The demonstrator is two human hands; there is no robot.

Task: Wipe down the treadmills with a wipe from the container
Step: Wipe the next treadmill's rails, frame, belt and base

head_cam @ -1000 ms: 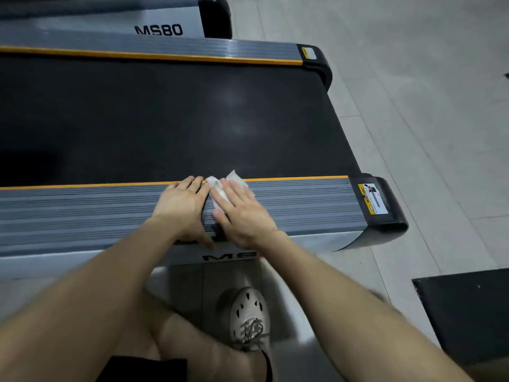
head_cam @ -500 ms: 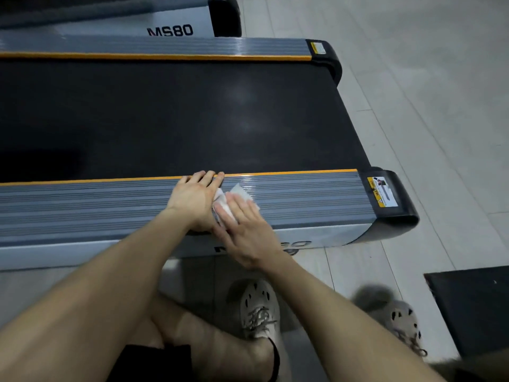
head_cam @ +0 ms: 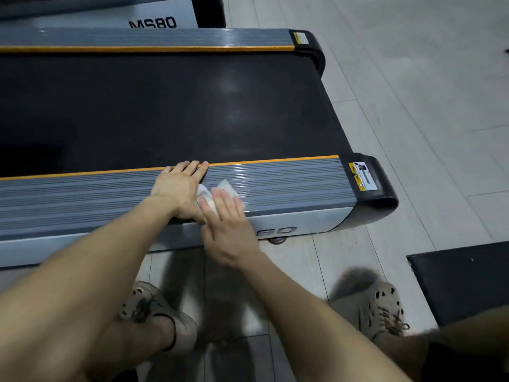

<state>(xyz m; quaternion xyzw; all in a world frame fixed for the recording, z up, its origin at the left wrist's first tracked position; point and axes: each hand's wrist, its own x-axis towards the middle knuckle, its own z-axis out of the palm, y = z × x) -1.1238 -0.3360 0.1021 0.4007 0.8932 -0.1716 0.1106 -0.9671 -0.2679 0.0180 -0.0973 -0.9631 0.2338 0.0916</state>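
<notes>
Centre frame: our right hand (head_cam: 229, 232), fingers flat, presses the wipe (head_cam: 228, 186) on the near rail (head_cam: 289, 183); our left hand (head_cam: 179, 188) lies flat alongside. Mid-wipe; next we likely sweep right to the end cap (head_cam: 384, 188).

the rail (head_cam: 275, 186) under both hands is grey and ribbed with fine grooves. there's a bit of a satin shine just to the right of the right hand (head_cam: 228, 230), could be plastic or coated metal, can't tell. the wipe (head_cam: 227, 187) under that hand's fingers looks like thin white papery cloth, crumpled and soft. beyond the fingertips of the left hand (head_cam: 179, 188) the belt (head_cam: 165, 111) is matt black and rubbery looking, with one dull light patch. further right of the hands the end cap (head_cam: 382, 188) is smooth glossy black plastic with a shiny sticker (head_cam: 362, 176) on it. the floor (head_cam: 413, 106) is pale smooth tile, low sheen. the shoes (head_cam: 382, 310) below the hands look like matt tan foam with holes
</notes>
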